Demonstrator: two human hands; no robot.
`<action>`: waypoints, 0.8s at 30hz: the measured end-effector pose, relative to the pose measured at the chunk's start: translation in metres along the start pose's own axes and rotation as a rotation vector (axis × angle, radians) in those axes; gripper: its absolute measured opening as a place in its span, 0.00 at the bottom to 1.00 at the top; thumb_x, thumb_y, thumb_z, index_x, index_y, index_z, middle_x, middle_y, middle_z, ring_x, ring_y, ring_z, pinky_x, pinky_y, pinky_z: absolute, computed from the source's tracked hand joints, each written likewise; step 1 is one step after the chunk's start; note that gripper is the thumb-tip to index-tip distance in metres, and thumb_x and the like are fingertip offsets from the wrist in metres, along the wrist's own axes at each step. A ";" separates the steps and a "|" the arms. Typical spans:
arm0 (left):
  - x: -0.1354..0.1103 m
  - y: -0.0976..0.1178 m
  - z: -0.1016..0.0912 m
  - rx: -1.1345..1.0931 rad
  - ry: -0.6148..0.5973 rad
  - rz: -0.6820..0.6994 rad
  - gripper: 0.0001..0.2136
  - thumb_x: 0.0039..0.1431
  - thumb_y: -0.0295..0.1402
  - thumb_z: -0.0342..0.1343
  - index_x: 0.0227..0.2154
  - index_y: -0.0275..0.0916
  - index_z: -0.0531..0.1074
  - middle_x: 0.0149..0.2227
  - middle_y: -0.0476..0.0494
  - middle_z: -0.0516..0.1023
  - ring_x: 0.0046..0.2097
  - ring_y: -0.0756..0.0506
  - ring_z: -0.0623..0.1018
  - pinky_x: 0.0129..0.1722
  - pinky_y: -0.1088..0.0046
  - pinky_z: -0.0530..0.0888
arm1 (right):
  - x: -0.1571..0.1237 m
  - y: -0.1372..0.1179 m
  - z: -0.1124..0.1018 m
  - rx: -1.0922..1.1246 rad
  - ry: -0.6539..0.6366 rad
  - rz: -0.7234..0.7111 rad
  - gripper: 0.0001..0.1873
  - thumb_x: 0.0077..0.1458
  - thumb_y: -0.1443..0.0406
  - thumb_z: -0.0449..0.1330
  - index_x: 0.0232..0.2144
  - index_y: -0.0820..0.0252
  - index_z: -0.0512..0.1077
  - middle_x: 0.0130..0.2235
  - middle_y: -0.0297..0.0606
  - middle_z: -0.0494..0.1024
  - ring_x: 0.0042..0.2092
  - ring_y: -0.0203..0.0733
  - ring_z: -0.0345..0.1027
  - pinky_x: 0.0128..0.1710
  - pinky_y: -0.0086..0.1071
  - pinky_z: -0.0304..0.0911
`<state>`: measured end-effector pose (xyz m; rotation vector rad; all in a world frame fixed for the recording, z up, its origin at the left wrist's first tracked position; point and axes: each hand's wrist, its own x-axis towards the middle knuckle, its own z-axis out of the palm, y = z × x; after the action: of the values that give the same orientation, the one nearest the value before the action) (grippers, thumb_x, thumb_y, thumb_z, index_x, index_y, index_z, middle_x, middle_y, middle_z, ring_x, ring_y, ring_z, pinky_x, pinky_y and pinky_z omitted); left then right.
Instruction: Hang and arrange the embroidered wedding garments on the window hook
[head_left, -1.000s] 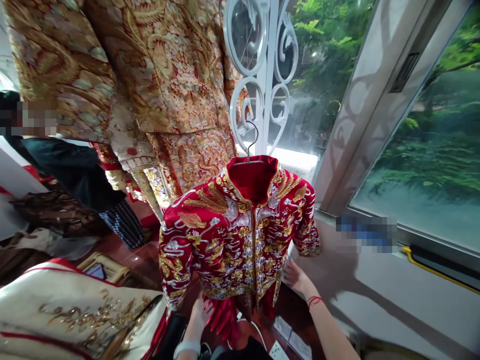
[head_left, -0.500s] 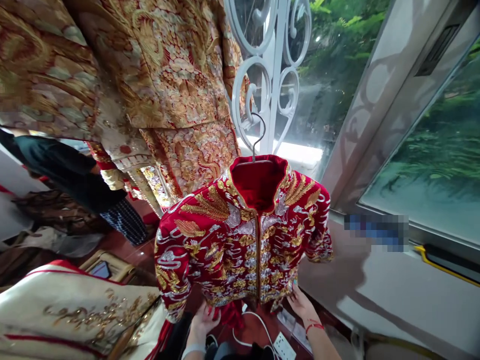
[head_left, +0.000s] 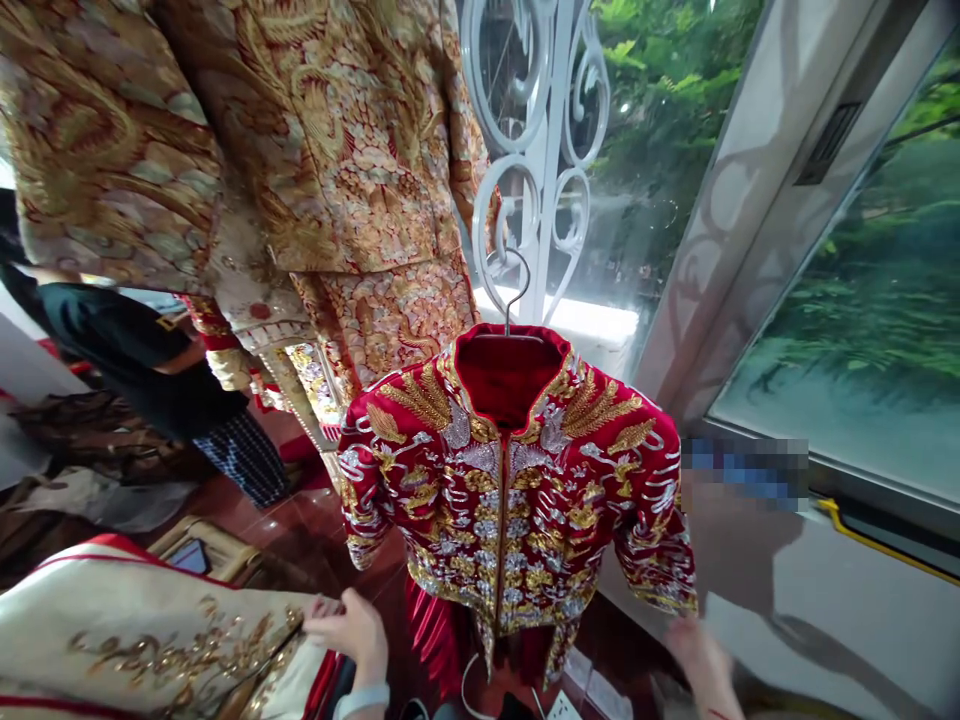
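Both hands have moved outward from the lower hem of the red jacket point(head_left: 450, 500), and its sleeves now stand farther from the body. The jacket hangs front outward, upright, from a metal hanger point(head_left: 508, 322) whose hook appears to catch the white scrollwork stand point(head_left: 551, 120) above and behind it. The hanger presumably carries the full weight, which leaves both hands free and keeps the shoulders level. The left hand point(head_left: 356, 630) is below and to the left of the jacket, fingers bent, overlapping the edge of a cream garment point(head_left: 180, 590); whether its grip has released or pinches an edge cannot be told. The right hand point(head_left: 701, 650) is directly below the jacket's outer right cuff point(head_left: 667, 595), probably to manage the sleeve end; motion blur hides its fingers, so contact and grip state cannot be told. Gold-patterned garments point(head_left: 337, 140) hang to the upper left of the jacket, with their tops cut off. They partly cover another person point(head_left: 142, 350) farther left. Red fabric point(head_left: 433, 630) drops beneath the jacket hem, its attachment concealed. Below the jacket, a white power strip point(head_left: 561, 706) is cut by the lower border. To the right of the jacket, a pixelated patch point(head_left: 750, 470) obscures whatever is at the window base.
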<state>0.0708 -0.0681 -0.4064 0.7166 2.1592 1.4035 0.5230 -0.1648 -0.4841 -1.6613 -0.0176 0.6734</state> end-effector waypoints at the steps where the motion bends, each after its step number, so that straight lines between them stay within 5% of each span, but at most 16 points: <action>1: 0.000 0.022 -0.011 -0.026 0.139 0.090 0.27 0.65 0.42 0.38 0.63 0.38 0.39 0.65 0.26 0.44 0.65 0.31 0.55 0.60 0.44 0.60 | 0.003 -0.035 -0.005 0.020 0.036 -0.047 0.23 0.32 0.45 0.58 0.33 0.45 0.64 0.32 0.44 0.76 0.42 0.68 0.76 0.43 0.65 0.70; 3: -0.004 0.078 -0.024 -0.139 0.321 0.502 0.27 0.62 0.44 0.46 0.60 0.37 0.51 0.60 0.29 0.57 0.61 0.33 0.63 0.59 0.50 0.65 | -0.011 -0.114 0.000 0.070 0.050 -0.214 0.24 0.40 0.47 0.57 0.41 0.46 0.67 0.46 0.43 0.76 0.53 0.59 0.72 0.53 0.57 0.67; 6: -0.011 0.174 -0.017 -0.014 0.243 1.135 0.27 0.61 0.41 0.49 0.60 0.35 0.57 0.59 0.29 0.61 0.63 0.33 0.61 0.62 0.49 0.60 | -0.072 -0.220 0.043 0.006 -0.149 -0.999 0.25 0.56 0.52 0.51 0.54 0.52 0.67 0.56 0.45 0.72 0.58 0.56 0.65 0.58 0.56 0.60; 8: -0.011 0.224 0.002 0.128 0.197 1.355 0.26 0.62 0.39 0.48 0.61 0.36 0.57 0.61 0.30 0.60 0.66 0.32 0.56 0.65 0.46 0.53 | -0.112 -0.264 0.082 -0.259 -0.256 -1.393 0.25 0.60 0.53 0.51 0.56 0.54 0.67 0.55 0.46 0.73 0.58 0.56 0.64 0.60 0.55 0.55; 10: -0.005 0.254 0.023 0.215 0.134 1.429 0.26 0.64 0.36 0.44 0.63 0.36 0.54 0.61 0.31 0.62 0.65 0.34 0.57 0.65 0.47 0.53 | -0.131 -0.285 0.115 -0.445 -0.199 -1.571 0.24 0.62 0.51 0.50 0.55 0.54 0.68 0.48 0.46 0.77 0.51 0.55 0.69 0.54 0.50 0.59; 15: 0.014 0.269 0.047 0.339 0.097 1.405 0.25 0.62 0.35 0.46 0.62 0.34 0.59 0.55 0.32 0.68 0.56 0.34 0.67 0.59 0.53 0.62 | -0.090 -0.296 0.158 -0.579 -0.170 -1.689 0.31 0.64 0.45 0.41 0.44 0.62 0.73 0.35 0.47 0.79 0.34 0.50 0.72 0.29 0.34 0.56; 18: 0.013 0.269 0.045 0.378 0.110 1.397 0.25 0.61 0.35 0.48 0.60 0.33 0.61 0.54 0.32 0.69 0.54 0.33 0.67 0.57 0.54 0.62 | -0.071 -0.303 0.162 -0.577 -0.194 -1.725 0.36 0.64 0.43 0.37 0.43 0.62 0.73 0.32 0.47 0.79 0.30 0.48 0.70 0.28 0.34 0.52; 24: 0.005 0.267 0.033 0.421 0.077 1.394 0.26 0.61 0.37 0.50 0.60 0.32 0.61 0.53 0.30 0.70 0.54 0.31 0.67 0.56 0.52 0.63 | -0.081 -0.311 0.150 -0.652 -0.241 -1.699 0.35 0.64 0.44 0.37 0.43 0.62 0.74 0.29 0.46 0.78 0.28 0.48 0.68 0.28 0.34 0.51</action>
<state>0.1343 0.0491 -0.1723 2.6725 1.9499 1.4330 0.5017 0.0082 -0.1749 -1.4736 -1.7396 -0.5274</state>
